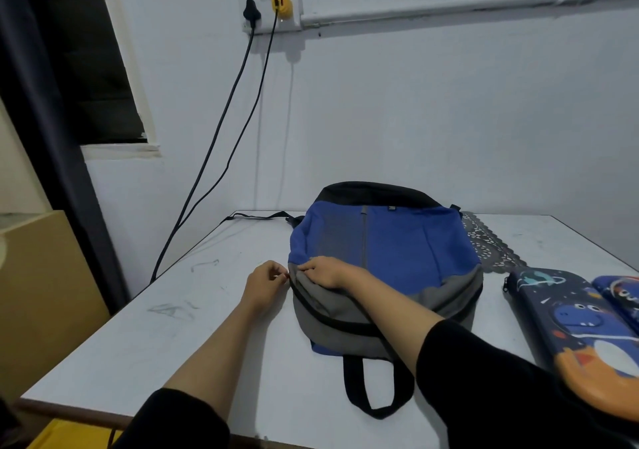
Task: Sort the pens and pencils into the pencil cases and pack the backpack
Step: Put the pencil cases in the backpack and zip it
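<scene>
Backpack [383, 251] lies flat on bench [138, 327], zip facing person. Left hand [266, 284] at its left edge pinches what looks like the zip pull [286, 276]; right hand [328, 270] grips grey fabric beside it, likely bracing for zipping. Two pencil cases [584, 324] wait right of backpack.

1. Backpack [397, 241]: blue body, grey band at the near end, black far panel, black zip line, black carry loop.
2. Pencil case [567, 314]: dark navy, space print; blue dinosaur, orange and white patches.
3. Second pencil case [622, 293]: blue, printed.
4. Table [173, 327]: white, faint grey scuffs.
5. Lace mat [487, 244]: dark, cut-out pattern.
6. Yellow plug [280, 2]; black plug [251, 11].
7. Sleeve [484, 379]: black.
</scene>
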